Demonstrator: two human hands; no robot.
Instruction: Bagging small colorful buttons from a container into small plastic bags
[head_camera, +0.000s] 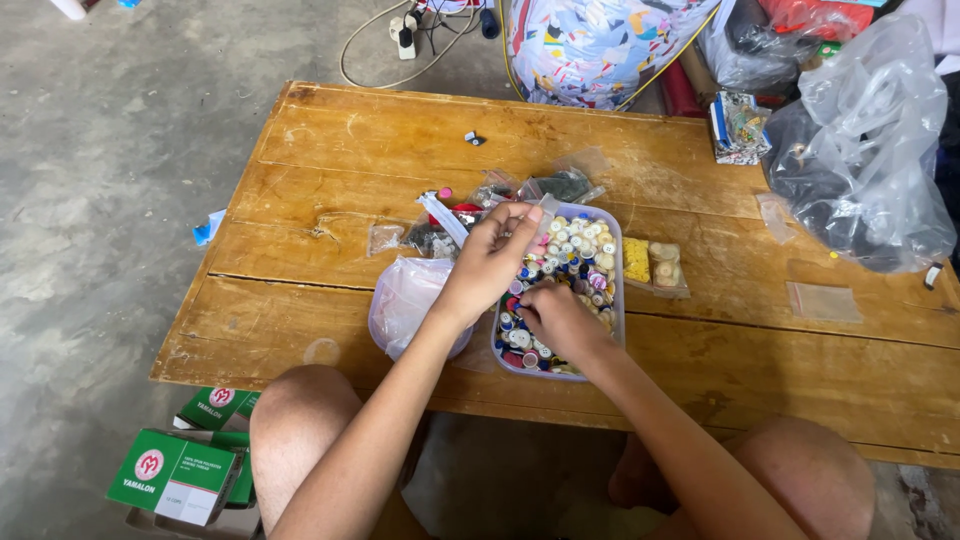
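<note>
Below, buttons (570, 262) lie under right hand (556, 315).

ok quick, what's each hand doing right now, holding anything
Left hand: raised over the tub of buttons, fingers pinched on a small clear plastic bag.
Right hand: down in the buttons, fingers curled; what it grips cannot be told.

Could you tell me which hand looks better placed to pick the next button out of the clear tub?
Probably the right hand: its fingers are down among the mixed buttons in the clear tub. The left hand is raised above the tub's far end, pinching a small clear bag.
</note>
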